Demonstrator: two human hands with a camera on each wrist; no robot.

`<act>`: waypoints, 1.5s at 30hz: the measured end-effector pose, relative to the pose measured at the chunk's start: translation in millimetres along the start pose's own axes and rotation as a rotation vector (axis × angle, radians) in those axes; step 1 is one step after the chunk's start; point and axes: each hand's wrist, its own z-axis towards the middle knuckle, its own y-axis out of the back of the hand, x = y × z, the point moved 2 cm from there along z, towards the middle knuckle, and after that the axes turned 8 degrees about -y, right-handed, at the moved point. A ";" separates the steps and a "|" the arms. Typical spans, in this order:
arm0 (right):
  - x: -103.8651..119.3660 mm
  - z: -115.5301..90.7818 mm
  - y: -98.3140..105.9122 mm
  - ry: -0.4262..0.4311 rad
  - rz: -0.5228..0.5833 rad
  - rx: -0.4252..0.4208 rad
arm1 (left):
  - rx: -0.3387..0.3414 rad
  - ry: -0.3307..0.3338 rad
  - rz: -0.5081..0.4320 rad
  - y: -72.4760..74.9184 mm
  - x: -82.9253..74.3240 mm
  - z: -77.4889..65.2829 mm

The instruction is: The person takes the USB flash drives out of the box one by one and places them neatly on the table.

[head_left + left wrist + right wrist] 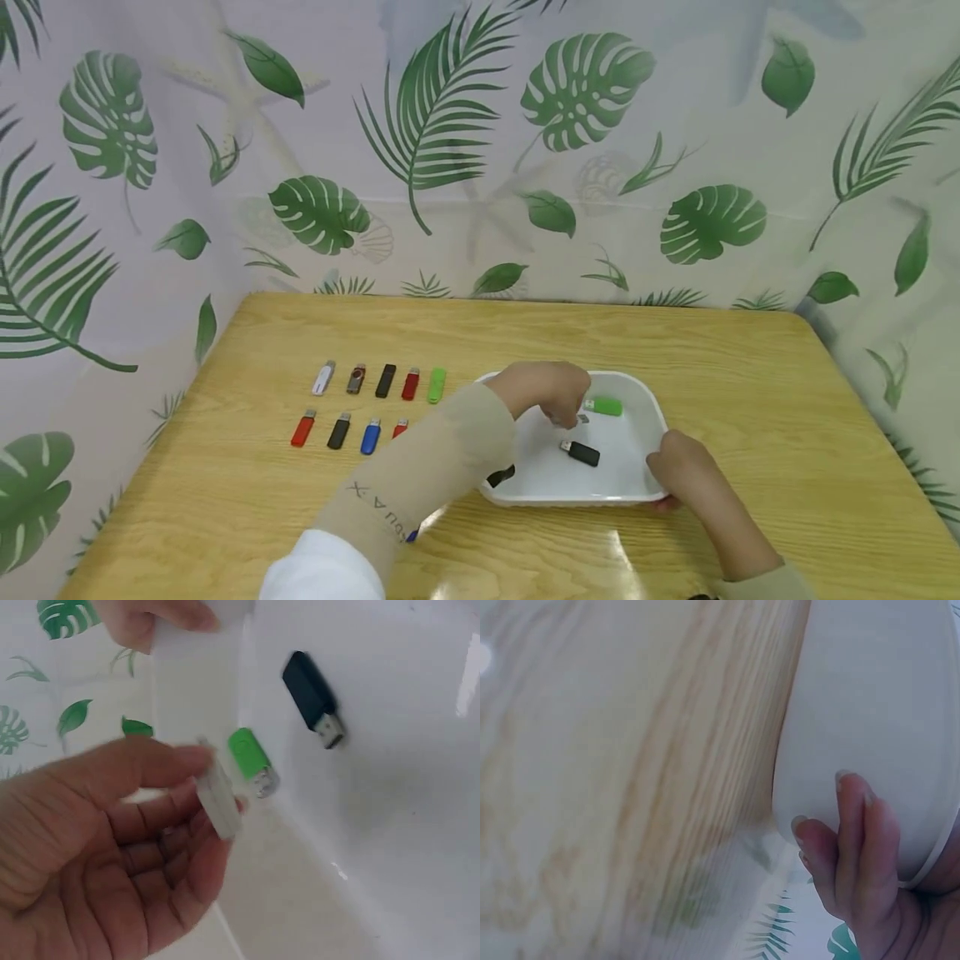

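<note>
My left hand [551, 390] is over the white tray [622, 487]. In the left wrist view it pinches a white USB stick [218, 801] between thumb and fingers. Inside the tray lie a green USB stick [604, 407] and a black USB stick [582, 453]. Another black item [500, 476] shows at the tray's left side, partly hidden by the left sleeve. My right hand [681, 465] grips the tray's right front corner, its fingers [877, 836] against the outer wall.
Left of the tray, USB sticks lie in rows on the wooden table [750, 400]: a white one [323, 377], a blue one [371, 437], a green one [437, 386] and several others. The left forearm covers part of them. Leaf-patterned cloth [465, 250] hangs behind the table.
</note>
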 end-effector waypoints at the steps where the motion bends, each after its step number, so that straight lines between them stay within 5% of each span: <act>1: -0.7 0.1 0.5 0.001 -0.001 -0.004 | -0.011 0.012 0.008 1.8 -0.6 -3.1; 9: -0.4 -1.4 1.8 -0.001 0.003 -0.002 | -0.155 0.071 0.035 8.9 -6.3 -33.3; 20: -1.2 -2.7 -1.0 0.007 0.021 -0.008 | -0.372 0.087 0.029 -7.0 -1.1 -75.3; 27: -1.3 -3.5 0.7 -0.007 0.013 -0.006 | -0.434 0.082 -0.075 -15.1 9.0 -108.6; 45: -0.8 0.4 -2.0 -0.011 0.002 0.022 | -0.532 0.208 -0.186 -49.0 37.4 -191.1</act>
